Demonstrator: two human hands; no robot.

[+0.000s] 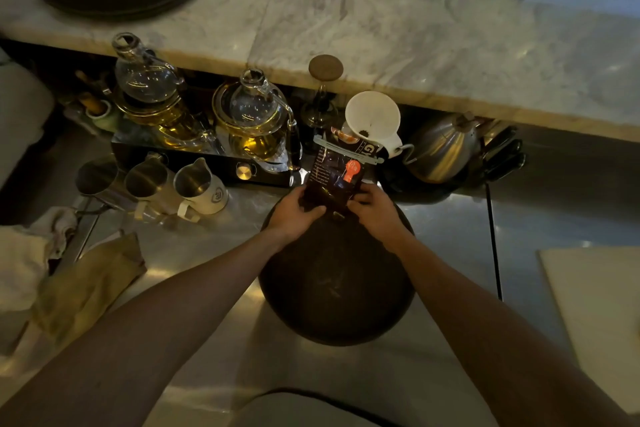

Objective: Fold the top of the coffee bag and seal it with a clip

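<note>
Dim, warm-toned interior, underexposed overall. Marble ledge brightest, catching small specular glints from overhead light. Steel counter shows soft yellowish glare patches. Recess beneath ledge deep in shadow. Forearms dark, detail lost. Round dark tray nearly featureless. Wide-angle bending curves ledge at edges. Corners soft, slightly smeared; glass vessels hold golden highlights.

Both bare forearms reach forward from the near edge of the counter and converge toward its middle. The left hand curls around one lower side of a dark bag, thumb laid across its front. The right hand grips the opposite lower side, fingers bent.
</note>
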